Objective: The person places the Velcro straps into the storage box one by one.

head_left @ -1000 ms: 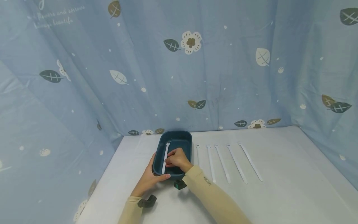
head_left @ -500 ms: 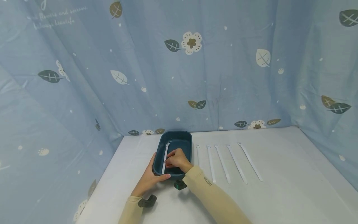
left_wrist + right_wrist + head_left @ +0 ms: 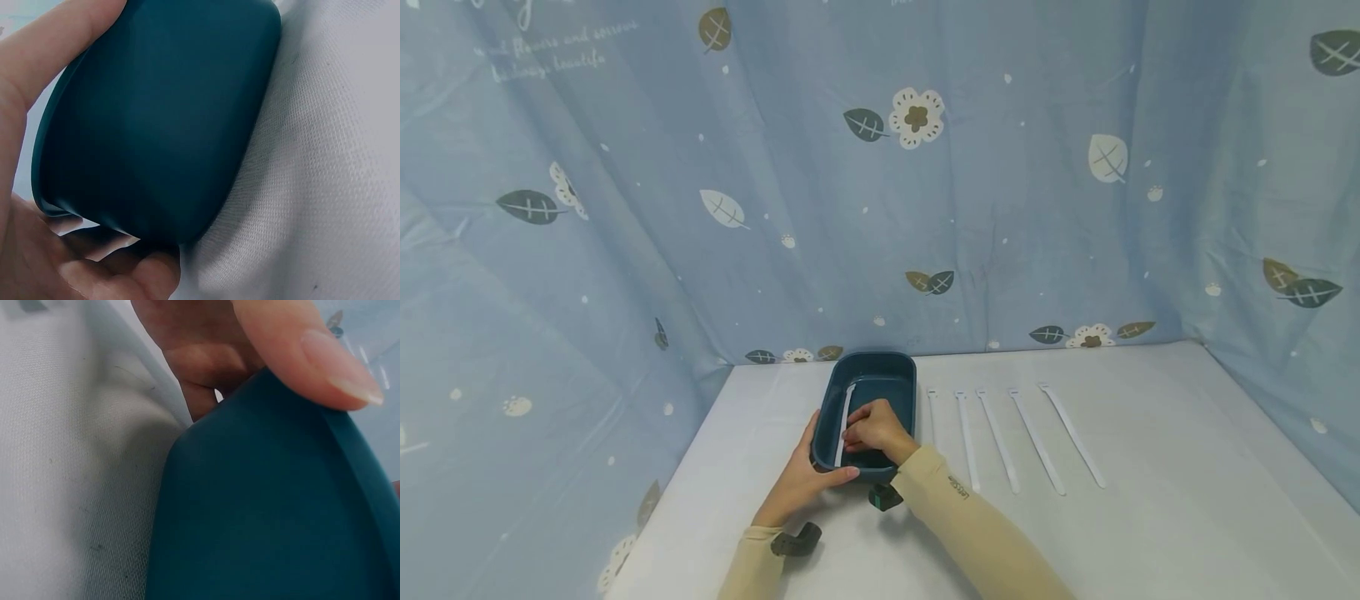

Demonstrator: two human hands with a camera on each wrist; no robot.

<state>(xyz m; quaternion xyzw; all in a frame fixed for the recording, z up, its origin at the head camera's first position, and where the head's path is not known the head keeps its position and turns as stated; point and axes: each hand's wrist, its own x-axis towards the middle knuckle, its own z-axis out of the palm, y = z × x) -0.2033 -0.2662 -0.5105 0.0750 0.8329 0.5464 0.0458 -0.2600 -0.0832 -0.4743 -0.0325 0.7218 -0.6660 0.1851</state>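
My left hand [image 3: 799,473] holds the dark teal rectangular tub [image 3: 891,387] at its near left corner. In the left wrist view the thumb lies over the tub's rim and the fingers curl round its side. My right hand [image 3: 880,428] reaches inside, fingers bent, pinching a white cable tie [image 3: 846,408] near its middle. This tie lies lengthwise along the tub's left wall, its slotted head at the far end. The right wrist view shows the tub's outer wall [image 3: 250,506] and the left thumb [image 3: 312,356] on the rim; the right fingertips are hidden there.
Right of the tub, several white cable ties [image 3: 996,440] lie in a row on the white-covered table [image 3: 1180,467], heads away from me. A blue leaf-patterned curtain [image 3: 820,167] hangs behind the table and along both sides. A dark camera [image 3: 884,497] hangs below my right wrist.
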